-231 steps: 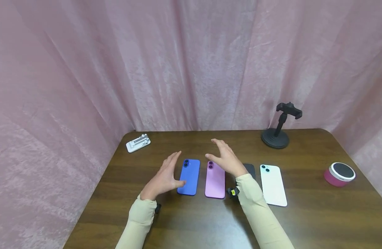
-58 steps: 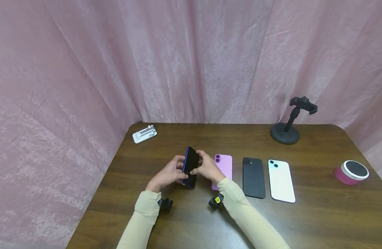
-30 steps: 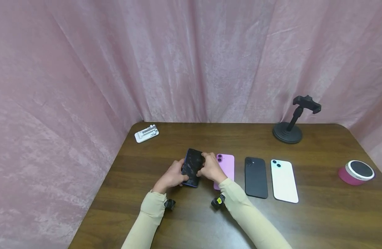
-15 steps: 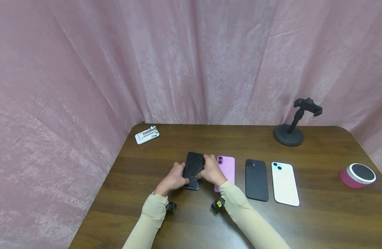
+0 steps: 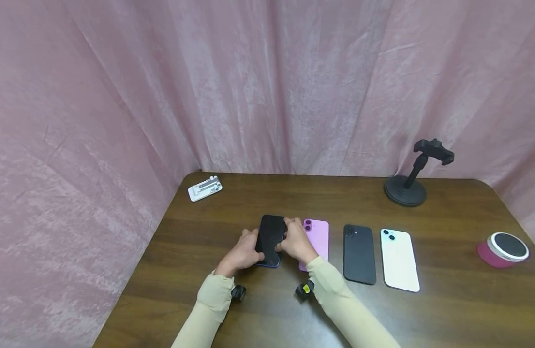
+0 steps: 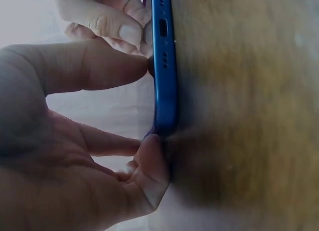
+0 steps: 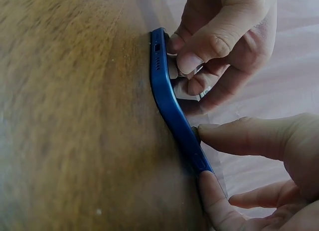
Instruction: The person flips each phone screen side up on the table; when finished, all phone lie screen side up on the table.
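Note:
A blue smartphone (image 5: 271,237) lies screen up on the wooden table, its dark glass facing me. My left hand (image 5: 242,252) grips its left side, the thumb over the lower screen corner and the fingers at the edge. On the opposite long side my right hand (image 5: 296,239) pinches the phone, thumb on the glass near the edge. The left wrist view shows the bottom edge of the phone (image 6: 164,71) with its charging port, close against the tabletop. In the right wrist view a right fingertip (image 7: 212,188) presses the phone's side.
Back up to the right lie a pink phone (image 5: 319,237), partly behind my right hand, a black phone (image 5: 359,253) and a white phone (image 5: 399,260). A black phone stand (image 5: 405,191) and a pink-and-white round device (image 5: 496,256) stand farther right. A white folding stand (image 5: 205,188) lies back left.
Earlier the blue phone lay back up with both hands open above it. It was then tilted on edge in both hands, turned over, and lowered flat with its screen up.

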Tool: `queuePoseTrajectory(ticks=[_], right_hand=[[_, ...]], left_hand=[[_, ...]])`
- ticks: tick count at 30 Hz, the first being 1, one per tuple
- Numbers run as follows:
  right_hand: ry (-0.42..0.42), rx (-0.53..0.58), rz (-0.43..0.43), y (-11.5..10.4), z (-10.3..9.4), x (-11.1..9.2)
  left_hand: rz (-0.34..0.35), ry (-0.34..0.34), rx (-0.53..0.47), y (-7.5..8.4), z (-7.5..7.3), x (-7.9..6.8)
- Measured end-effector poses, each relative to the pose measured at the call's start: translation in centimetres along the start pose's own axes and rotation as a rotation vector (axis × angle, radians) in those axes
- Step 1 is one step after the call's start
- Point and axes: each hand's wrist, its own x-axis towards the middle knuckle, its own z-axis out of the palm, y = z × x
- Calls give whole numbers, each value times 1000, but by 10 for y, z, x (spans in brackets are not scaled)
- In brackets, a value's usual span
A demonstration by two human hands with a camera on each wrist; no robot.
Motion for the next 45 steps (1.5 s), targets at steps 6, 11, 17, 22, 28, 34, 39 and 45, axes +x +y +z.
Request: queuePoseTrajectory(ticks=[6,11,17,22,28,34,39,45], right_hand=[[2,-12,-9,-1,-1,-1],[-4,-1,5,-4,-4,0],[-37,56,-12,-7,-9,-6],[-46,86,-77,-7,-22,-11],[-42,70,-120,-3,-42,-13],[12,16,-117,4,-64,-16],[56,-56,-81,10,-75,-18],[42,-69,-43,15,-82,-18]], left_hand=[[1,-7,-13,-1,-1,-1],[-21,-8,-20,2,-2,1],[-98,33,2,3,0,-1],[-122,47,4,11,-1,-1],[-69,110,20,25,1,4],[-14,142,-43,45,6,11],[27,122,-77,59,13,14],[129,68,-12,67,25,18]])
